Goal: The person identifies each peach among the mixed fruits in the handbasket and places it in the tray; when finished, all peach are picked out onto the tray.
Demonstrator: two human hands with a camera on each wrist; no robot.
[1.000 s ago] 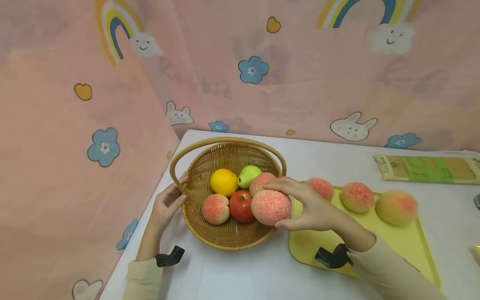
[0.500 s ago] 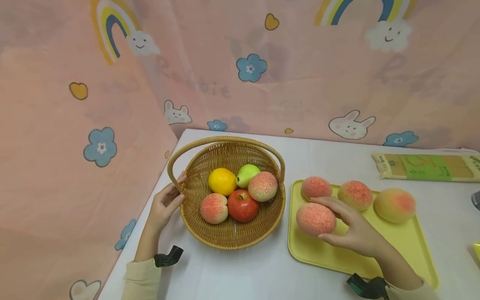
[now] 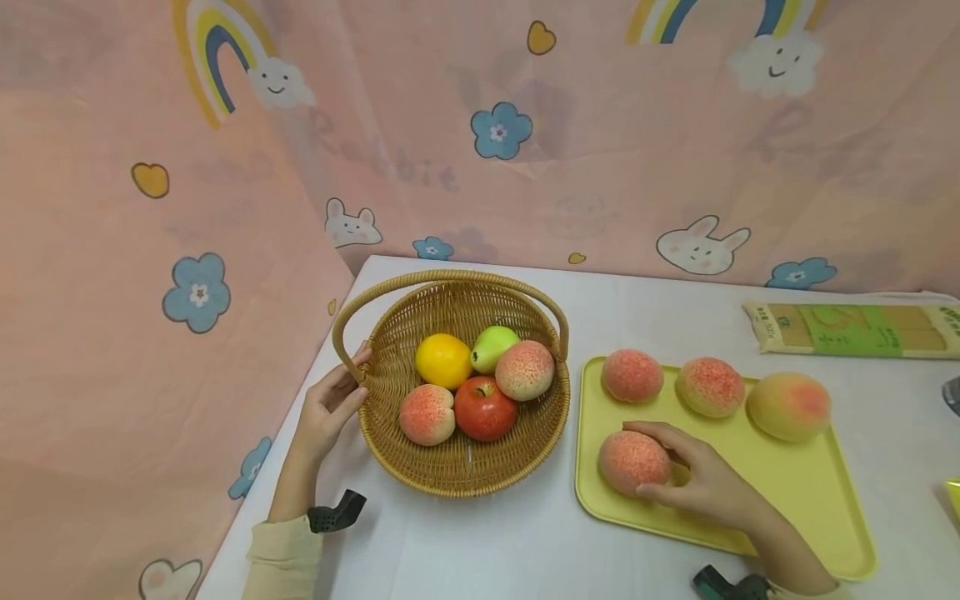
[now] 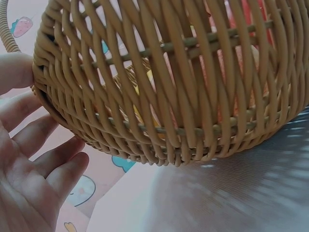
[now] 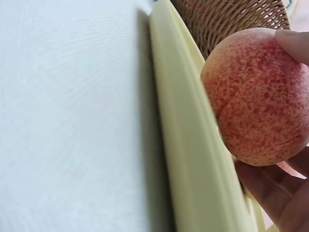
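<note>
While the left hand [image 3: 322, 417] holds the wicker basket [image 3: 510, 471] by its side in the head view, thumb and fingers at the foot of the handle, the right hand [image 3: 697, 475] has its thumb and fingers clamped on a pink peach [image 3: 634, 462]. That peach is over the near left part of the yellow tray [image 3: 780, 483]; whether it touches the tray, I cannot tell. Along the tray's far edge lie a smaller peach [image 3: 632, 375], a mottled peach [image 3: 710, 387] and a yellow peach [image 3: 789, 407]. Inside the basket, a red apple [image 3: 486, 408] sits between two more peaches [image 3: 525, 371], with a yellow fruit [image 3: 442, 361] and a green pear [image 3: 492, 348] behind. A green-labelled packet [image 3: 855, 329] lies beyond the tray.

From the left wrist, the thumb and fingertips meet the basket's rim, and fruit shows through the weave.

From the right wrist, the thumb is on one side of the pink peach and the fingers on the other, beside the tray's edge, with the basket beyond
</note>
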